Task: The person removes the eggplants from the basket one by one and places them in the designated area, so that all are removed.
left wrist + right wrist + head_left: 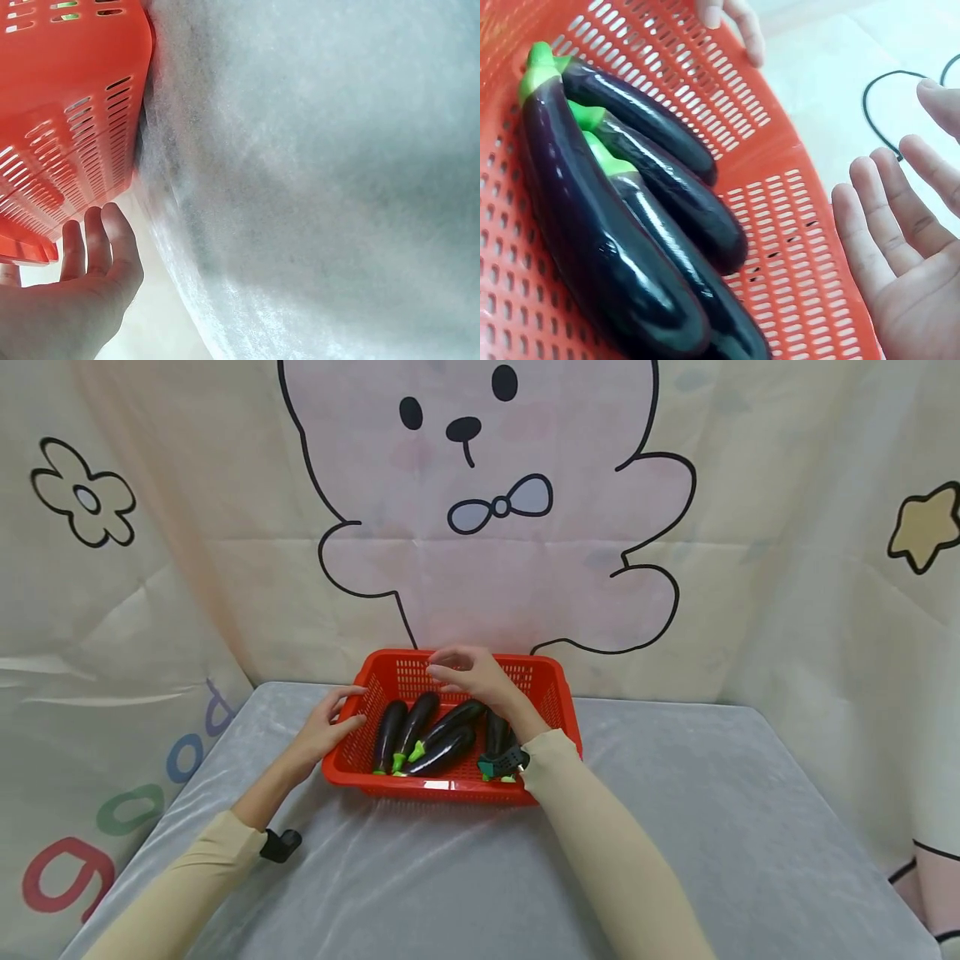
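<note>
A red plastic basket (347,772) with slotted walls holds several dark purple eggplants (442,752) with green stem ends. My left hand (324,728) is at the basket's left rim, its fingers relaxed and nearly straight. The left wrist view puts those fingers (97,244) beside the basket's outer wall (60,82); whether they touch it, I cannot tell. Over the back part of the basket hovers my right hand (480,681), holding nothing. In the right wrist view, its fingers (889,217) are spread loosely outside the rim, apart from the eggplants (607,232). My right wrist partly hides the right-hand eggplants.
The basket stands at the far edge of a table with a grey cloth (675,827). Behind it hangs a pale curtain (795,568) printed with a bear, a flower and a star. Dark wrist straps show on the left wrist (281,845) and right wrist (504,762).
</note>
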### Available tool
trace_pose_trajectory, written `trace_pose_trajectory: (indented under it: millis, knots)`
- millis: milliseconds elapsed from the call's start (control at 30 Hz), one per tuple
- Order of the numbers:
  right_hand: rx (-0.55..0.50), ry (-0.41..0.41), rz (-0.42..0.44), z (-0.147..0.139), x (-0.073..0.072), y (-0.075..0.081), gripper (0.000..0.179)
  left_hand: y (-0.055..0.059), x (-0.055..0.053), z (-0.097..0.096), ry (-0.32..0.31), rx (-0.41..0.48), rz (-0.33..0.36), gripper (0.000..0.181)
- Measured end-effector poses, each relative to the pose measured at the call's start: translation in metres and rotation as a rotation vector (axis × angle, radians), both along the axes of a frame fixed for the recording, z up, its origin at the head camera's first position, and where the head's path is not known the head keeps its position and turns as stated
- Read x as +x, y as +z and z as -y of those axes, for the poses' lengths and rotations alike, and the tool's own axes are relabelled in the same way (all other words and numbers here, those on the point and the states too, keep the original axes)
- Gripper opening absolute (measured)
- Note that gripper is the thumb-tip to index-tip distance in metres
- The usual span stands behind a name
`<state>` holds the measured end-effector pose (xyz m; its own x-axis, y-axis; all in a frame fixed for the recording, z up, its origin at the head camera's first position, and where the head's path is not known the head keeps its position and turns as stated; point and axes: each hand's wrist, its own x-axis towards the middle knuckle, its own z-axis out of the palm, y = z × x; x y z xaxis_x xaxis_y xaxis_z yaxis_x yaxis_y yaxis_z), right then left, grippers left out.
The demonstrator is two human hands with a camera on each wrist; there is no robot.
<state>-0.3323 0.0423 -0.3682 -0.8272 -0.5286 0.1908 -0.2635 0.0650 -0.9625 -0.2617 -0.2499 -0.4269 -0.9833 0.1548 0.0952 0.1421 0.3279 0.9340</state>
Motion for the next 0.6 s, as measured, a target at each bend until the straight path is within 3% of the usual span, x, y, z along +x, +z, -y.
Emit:
trace_pose_trajectory:
  millis: [333,600]
  knots:
    - [0.061,-0.021,0.015,0.026,-0.005,-0.019,0.039,-0.002,-0.002,0.0,0.007,-0.012,-0.004,0.049]
    - [0.173,-0.028,0.005,0.043,-0.011,-0.028,0.045,0.0,-0.001,0.0,-0.008,0.005,0.002,0.048]
